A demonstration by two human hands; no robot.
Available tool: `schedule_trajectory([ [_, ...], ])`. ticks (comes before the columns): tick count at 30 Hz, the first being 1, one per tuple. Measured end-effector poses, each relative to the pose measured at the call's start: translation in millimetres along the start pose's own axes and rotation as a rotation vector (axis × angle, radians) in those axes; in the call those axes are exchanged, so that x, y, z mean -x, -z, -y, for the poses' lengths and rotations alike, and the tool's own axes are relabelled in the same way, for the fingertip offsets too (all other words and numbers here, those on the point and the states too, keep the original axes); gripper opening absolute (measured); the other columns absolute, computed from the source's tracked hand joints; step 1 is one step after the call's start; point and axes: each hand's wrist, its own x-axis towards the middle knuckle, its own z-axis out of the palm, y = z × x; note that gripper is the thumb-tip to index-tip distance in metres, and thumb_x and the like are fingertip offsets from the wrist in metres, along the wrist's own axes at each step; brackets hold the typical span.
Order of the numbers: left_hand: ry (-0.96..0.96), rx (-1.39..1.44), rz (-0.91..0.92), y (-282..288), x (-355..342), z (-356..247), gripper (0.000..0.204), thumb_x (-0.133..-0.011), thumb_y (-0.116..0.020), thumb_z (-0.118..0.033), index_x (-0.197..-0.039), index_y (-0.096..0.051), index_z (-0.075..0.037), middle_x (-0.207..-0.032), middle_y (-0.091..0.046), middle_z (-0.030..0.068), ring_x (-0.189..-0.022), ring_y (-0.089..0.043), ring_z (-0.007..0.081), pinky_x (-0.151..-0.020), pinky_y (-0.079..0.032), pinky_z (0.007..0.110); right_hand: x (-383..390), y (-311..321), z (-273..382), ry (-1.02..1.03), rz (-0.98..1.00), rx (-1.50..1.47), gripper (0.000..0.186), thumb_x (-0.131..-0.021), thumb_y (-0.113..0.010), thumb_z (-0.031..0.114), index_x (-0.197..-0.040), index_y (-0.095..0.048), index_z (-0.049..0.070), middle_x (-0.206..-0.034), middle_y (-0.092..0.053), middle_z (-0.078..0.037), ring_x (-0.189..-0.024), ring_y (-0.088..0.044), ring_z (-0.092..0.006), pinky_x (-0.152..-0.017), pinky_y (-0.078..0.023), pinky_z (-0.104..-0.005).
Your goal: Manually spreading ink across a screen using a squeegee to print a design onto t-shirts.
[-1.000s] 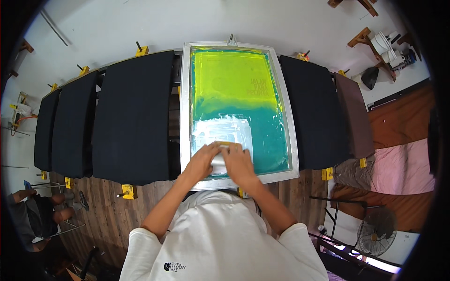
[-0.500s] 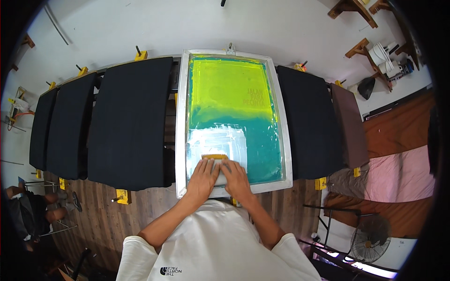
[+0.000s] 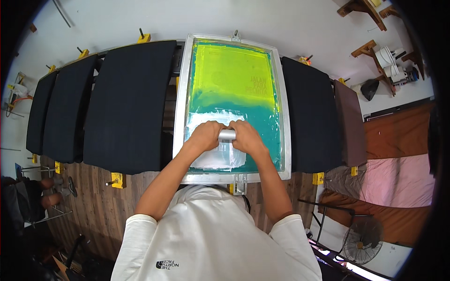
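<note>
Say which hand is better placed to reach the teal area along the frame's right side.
Probably the right hand: it grips the silver bar at its right end, beside the teal area. The left hand, at the other end, lies farther away.

I can't make out the fingertips of the left hand (image 3: 205, 136) or right hand (image 3: 247, 136), curled out of sight around the squeegee (image 3: 227, 135), whose blade is hidden too. The dark fisheye rim cuts off another person (image 3: 30, 201) from my view.

Silver-handled squeegee (image 3: 227, 135) crosswise over white ink (image 3: 215, 159), near-left part of green-yellow framed screen (image 3: 263, 136).
</note>
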Motion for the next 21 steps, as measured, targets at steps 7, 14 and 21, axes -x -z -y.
schedule_trajectory([
  [7, -0.186, -0.129, 0.007, -18, 39, -14, 0.037, -0.062, -0.07, -0.002, -0.097, -0.074, -0.012, -0.078, -0.07, 0.011, -0.075, -0.069, 0.0288, -0.071, -0.053, 0.039, 53, -12, 21, -0.03, -0.034, -0.082, 0.033, -0.062, -0.064, -0.004, -0.095, -0.063, 0.002, -0.09, -0.063, -0.02, -0.09, -0.059, -0.0418, -0.081, -0.048, -0.0486],
  [14, -0.145, -0.142, 0.097, -8, 79, -38, 0.032, -0.067, -0.071, -0.004, -0.099, -0.07, -0.005, -0.084, -0.07, 0.0125, -0.082, -0.068, 0.0302, -0.081, -0.05, 0.041, 83, -16, 44, -0.037, 0.037, -0.124, 0.034, -0.064, -0.063, -0.004, -0.098, -0.064, 0.002, -0.092, -0.062, -0.02, -0.092, -0.059, -0.0403, -0.082, -0.05, -0.0479],
  [21, -0.075, -0.225, -0.19, -1, 67, -28, 0.051, -0.068, -0.061, 0.009, -0.118, -0.063, 0.001, -0.113, -0.065, 0.0215, -0.106, -0.061, 0.0364, -0.101, -0.043, 0.046, 45, -16, 45, 0.119, -0.171, -0.118, 0.048, -0.063, -0.064, -0.007, -0.11, -0.058, 0.004, -0.107, -0.06, -0.014, -0.103, -0.057, -0.0361, -0.087, -0.047, -0.0463],
])
